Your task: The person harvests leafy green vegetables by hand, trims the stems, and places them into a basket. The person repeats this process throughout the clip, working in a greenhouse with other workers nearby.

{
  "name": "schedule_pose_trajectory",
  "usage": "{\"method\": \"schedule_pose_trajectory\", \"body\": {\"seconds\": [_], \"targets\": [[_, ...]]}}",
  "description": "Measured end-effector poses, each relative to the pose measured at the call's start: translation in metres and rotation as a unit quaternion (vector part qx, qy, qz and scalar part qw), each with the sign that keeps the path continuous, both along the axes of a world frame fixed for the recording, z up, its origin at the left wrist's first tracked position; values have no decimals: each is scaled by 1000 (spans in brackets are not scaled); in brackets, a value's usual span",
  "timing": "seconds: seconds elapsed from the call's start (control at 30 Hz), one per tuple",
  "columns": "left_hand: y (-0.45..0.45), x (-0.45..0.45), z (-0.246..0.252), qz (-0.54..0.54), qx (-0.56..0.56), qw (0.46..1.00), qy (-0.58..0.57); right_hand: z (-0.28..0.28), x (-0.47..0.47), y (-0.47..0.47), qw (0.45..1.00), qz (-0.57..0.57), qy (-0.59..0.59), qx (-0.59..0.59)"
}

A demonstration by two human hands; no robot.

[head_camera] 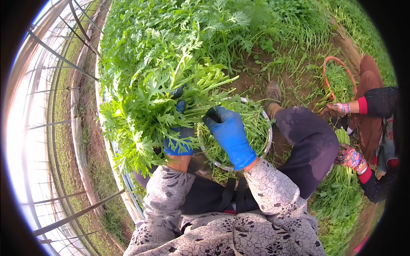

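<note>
My left hand (179,128), in a blue rubber glove, is wrapped around a thick bunch of leafy chrysanthemum greens (144,105). Leaves spill to the left and partly hide the hand; the cut stems point up and to the right. My right hand (229,134), gloved the same way, has its thumb and fingers closed at the stems on the bunch's right side. Its fingertips are dark with dirt, and they hide exactly what is pinched. Just below both hands, between my legs, stands a round pale-rimmed tub (270,134) heaped with loose stems and leaves (253,123).
Dense growing greens (224,25) fill the bed ahead. At right, a co-worker's flowered-gloved hand (350,156) holds more greens, near an orange basket (326,78) of cuttings. Metal greenhouse poles (64,60) and a pale bed edge (105,128) run along the left. My bent knee (307,134) flanks the tub.
</note>
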State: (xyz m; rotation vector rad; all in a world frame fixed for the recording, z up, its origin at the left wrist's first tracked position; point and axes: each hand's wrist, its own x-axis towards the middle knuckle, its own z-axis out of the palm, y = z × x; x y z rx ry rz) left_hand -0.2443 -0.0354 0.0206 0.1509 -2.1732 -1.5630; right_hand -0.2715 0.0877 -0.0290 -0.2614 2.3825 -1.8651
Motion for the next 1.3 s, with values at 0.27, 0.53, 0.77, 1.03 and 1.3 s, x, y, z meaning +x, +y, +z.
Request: {"method": "schedule_pose_trajectory", "body": {"seconds": [0.27,0.53,0.77,1.03,1.3], "targets": [[-19,-11,3,-15,327,942,78,-14,2,73,935,-24,113,336],[-22,-10,-1,-26,383,919,88,95,-41,107,977,-186,98,24],[-17,-14,-1,-39,389,917,78,72,-33,50,980,148,1,137],[-11,-12,-12,-10,294,954,63,13,-24,18,978,60,56,193],[-8,-9,-20,-38,225,973,14,-9,-30,12,960,114,-86,241]]}}
